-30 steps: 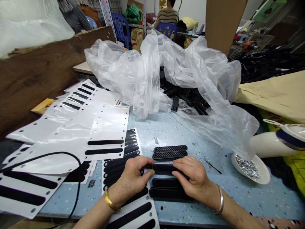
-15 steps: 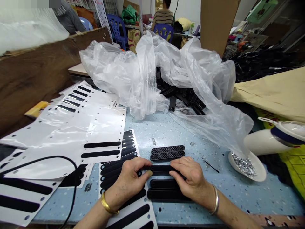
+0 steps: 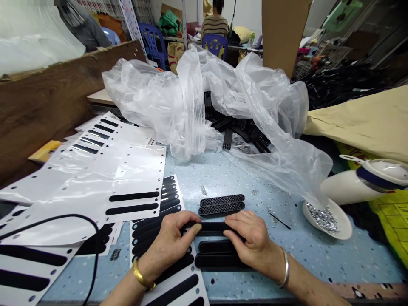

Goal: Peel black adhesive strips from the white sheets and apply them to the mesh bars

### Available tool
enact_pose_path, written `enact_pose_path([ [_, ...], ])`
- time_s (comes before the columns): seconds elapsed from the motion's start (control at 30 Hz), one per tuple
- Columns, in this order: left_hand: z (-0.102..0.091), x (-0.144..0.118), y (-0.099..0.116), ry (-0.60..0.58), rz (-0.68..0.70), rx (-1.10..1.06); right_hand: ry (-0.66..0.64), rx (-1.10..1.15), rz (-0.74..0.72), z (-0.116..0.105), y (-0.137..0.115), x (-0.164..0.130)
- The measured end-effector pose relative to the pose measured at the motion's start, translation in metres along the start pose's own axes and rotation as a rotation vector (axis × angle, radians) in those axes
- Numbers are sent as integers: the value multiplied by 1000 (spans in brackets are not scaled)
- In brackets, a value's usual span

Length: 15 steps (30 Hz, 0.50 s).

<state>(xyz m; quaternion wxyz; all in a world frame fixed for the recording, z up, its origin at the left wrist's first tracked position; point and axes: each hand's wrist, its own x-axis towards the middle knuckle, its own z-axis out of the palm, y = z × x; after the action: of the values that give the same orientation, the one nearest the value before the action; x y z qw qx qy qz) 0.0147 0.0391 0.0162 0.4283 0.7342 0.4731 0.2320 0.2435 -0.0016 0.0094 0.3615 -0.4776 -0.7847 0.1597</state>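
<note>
- Your left hand [image 3: 172, 242] pinches the left end of a long black strip [image 3: 212, 228], thumb and fingers closed on it
- Your right hand [image 3: 251, 242] presses down on the strip's right end, fingers curled over it; it seems to grip it, though the fingers hide the contact
- The strip lies flat on the speckled blue table [image 3: 318, 259], spanning the gap between your hands
- Just beyond your hands sit two perforated black grilles [image 3: 221, 204], side by side
- Under your wrists lie two more black strips [image 3: 216, 254]
- Left of your left hand lie white backing sheets [image 3: 95, 178] with black slots
- Well right of your right hand stands a white dish of small silver pieces [image 3: 325, 217]
- Far beyond your hands, crumpled clear plastic [image 3: 204, 97] covers a heap of black parts
</note>
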Motion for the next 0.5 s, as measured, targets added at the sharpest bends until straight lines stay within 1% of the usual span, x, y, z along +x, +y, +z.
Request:
enact_pose_path([
  [0.2, 4, 4, 2, 36, 10, -1, 5, 62, 20, -3, 4, 0],
  [0.37, 4, 6, 2, 22, 23, -30, 16, 232, 51, -5, 13, -2],
  [0.5, 3, 6, 2, 18, 27, -24, 16, 277, 55, -6, 16, -4],
])
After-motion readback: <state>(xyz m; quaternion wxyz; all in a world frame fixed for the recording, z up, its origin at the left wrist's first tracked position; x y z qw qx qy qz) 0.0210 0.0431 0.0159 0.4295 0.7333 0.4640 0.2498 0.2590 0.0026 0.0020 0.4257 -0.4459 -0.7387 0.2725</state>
